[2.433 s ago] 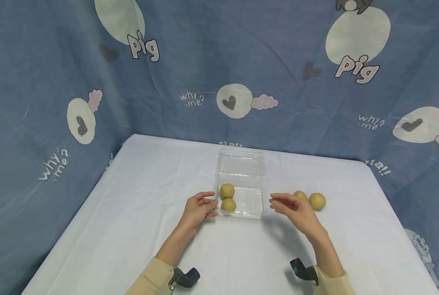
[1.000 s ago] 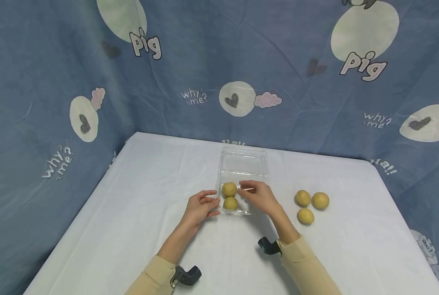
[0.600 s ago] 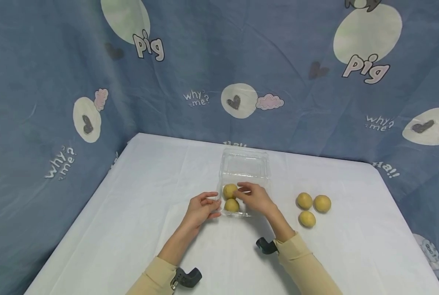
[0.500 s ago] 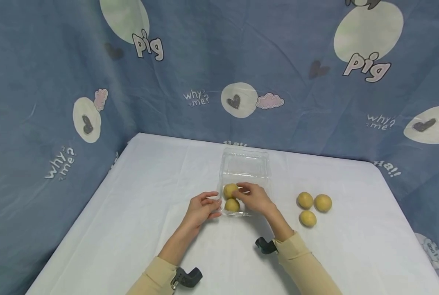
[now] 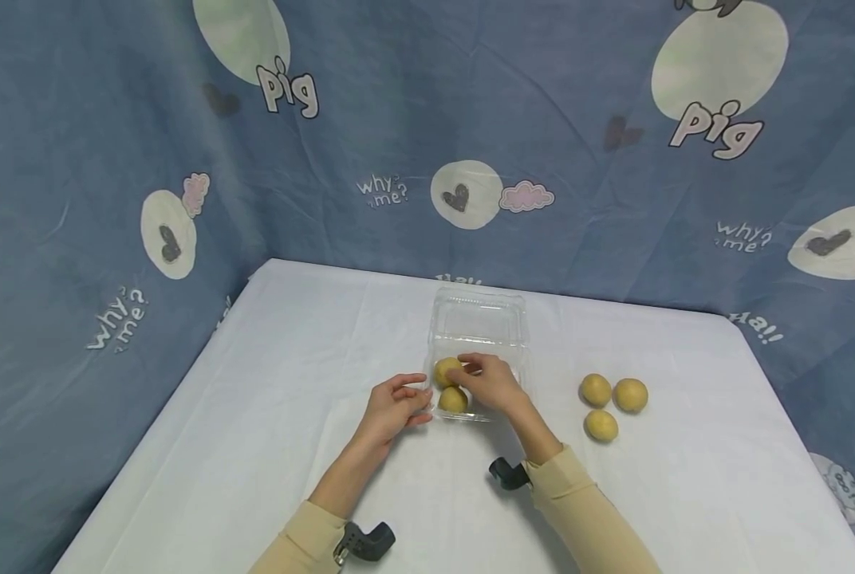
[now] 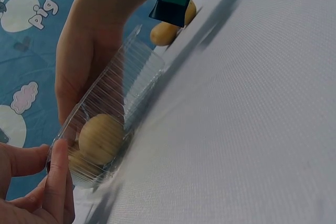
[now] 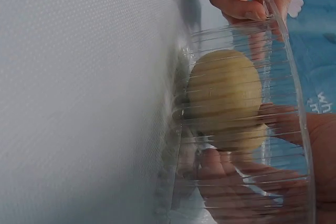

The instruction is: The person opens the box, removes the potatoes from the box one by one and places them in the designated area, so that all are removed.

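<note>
A clear plastic clamshell box point(image 5: 479, 315) lies unfolded on the white tabletop, its lid toward the back. My left hand point(image 5: 393, 408) pinches the left rim of its base between thumb and fingers, as the left wrist view shows. Two round yellow fruits sit in the base's left half: the front fruit point(image 5: 453, 400) is free of the fingers, and the rear fruit point(image 5: 443, 371) is partly covered. My right hand point(image 5: 494, 383) reaches into the base and holds the rear fruit between thumb and fingers. Through the ribbed wall in the right wrist view, the front fruit point(image 7: 224, 85) hides much of it.
To the right of the box lie three more yellow fruits: a back-left fruit point(image 5: 596, 390), a rightmost fruit point(image 5: 631, 395) and a front fruit point(image 5: 602, 426). A blue printed cloth point(image 5: 370, 104) hangs behind the white table point(image 5: 313, 335).
My right hand has come left from beside the loose fruits into the box, and its fingers have closed in on the rear fruit. The left hand keeps its place at the rim.
</note>
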The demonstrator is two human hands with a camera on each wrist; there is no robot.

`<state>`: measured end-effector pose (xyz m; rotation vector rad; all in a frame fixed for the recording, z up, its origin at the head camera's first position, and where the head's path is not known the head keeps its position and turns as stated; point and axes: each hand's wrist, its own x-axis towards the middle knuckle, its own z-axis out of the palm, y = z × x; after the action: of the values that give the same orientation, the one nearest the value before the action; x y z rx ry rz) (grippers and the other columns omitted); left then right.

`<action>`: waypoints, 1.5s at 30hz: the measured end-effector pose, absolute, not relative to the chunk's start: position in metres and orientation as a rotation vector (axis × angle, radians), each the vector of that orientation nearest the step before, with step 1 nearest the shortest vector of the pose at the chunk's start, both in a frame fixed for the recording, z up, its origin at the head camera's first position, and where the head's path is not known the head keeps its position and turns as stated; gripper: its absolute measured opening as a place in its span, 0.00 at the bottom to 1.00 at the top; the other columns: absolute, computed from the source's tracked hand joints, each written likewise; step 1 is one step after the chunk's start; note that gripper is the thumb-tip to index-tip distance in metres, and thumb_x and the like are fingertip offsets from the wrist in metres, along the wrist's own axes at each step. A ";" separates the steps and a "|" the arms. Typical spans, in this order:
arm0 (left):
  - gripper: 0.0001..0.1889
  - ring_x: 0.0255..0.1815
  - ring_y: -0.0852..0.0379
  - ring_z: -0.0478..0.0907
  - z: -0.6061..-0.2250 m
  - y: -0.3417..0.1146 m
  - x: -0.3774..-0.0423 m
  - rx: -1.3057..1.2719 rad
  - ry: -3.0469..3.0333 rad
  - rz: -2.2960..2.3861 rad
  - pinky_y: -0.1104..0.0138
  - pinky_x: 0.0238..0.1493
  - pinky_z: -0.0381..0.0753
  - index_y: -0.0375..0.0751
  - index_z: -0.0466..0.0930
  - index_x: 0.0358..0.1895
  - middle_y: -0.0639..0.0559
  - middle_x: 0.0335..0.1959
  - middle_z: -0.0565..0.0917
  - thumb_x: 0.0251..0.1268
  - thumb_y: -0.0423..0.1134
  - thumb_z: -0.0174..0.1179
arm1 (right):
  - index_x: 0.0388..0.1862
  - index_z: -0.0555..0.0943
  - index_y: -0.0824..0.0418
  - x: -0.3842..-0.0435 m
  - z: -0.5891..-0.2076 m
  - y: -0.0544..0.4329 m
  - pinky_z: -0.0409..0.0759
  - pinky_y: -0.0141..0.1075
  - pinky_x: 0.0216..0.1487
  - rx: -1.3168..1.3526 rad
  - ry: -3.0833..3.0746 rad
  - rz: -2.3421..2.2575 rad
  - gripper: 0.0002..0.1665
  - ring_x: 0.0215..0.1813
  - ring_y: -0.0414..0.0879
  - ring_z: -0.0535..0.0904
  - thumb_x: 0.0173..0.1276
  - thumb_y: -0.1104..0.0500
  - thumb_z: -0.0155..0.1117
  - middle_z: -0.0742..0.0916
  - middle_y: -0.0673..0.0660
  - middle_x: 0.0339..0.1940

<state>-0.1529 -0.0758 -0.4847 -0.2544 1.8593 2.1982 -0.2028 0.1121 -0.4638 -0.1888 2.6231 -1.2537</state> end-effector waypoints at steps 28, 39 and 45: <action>0.20 0.34 0.56 0.80 -0.482 -0.074 -0.151 -0.243 1.862 2.208 0.63 0.40 0.88 0.29 0.74 0.59 0.47 0.32 0.79 0.64 0.27 0.63 | 0.55 0.81 0.69 -0.202 -0.469 0.102 0.84 0.41 0.45 -0.140 2.648 -1.312 0.30 0.45 0.51 0.81 0.64 0.47 0.69 0.86 0.60 0.44; 0.20 0.35 0.55 0.79 -0.483 -0.074 -0.150 -0.242 1.865 2.209 0.62 0.42 0.88 0.30 0.74 0.59 0.46 0.34 0.79 0.64 0.28 0.64 | 0.54 0.82 0.64 -0.199 -0.471 0.114 0.83 0.43 0.48 -0.065 2.573 -1.461 0.26 0.49 0.52 0.81 0.63 0.49 0.71 0.86 0.57 0.46; 0.20 0.35 0.56 0.80 -0.484 -0.076 -0.150 -0.233 1.867 2.218 0.63 0.41 0.88 0.29 0.74 0.59 0.45 0.34 0.79 0.64 0.28 0.63 | 0.59 0.79 0.64 -0.196 -0.467 0.123 0.81 0.45 0.54 -0.086 2.488 -1.618 0.28 0.52 0.52 0.80 0.63 0.51 0.71 0.85 0.58 0.49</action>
<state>-0.1504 -0.0758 -0.4841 -0.2335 1.8670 2.2183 -0.1963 0.1233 -0.4674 -0.0855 2.4883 -1.6180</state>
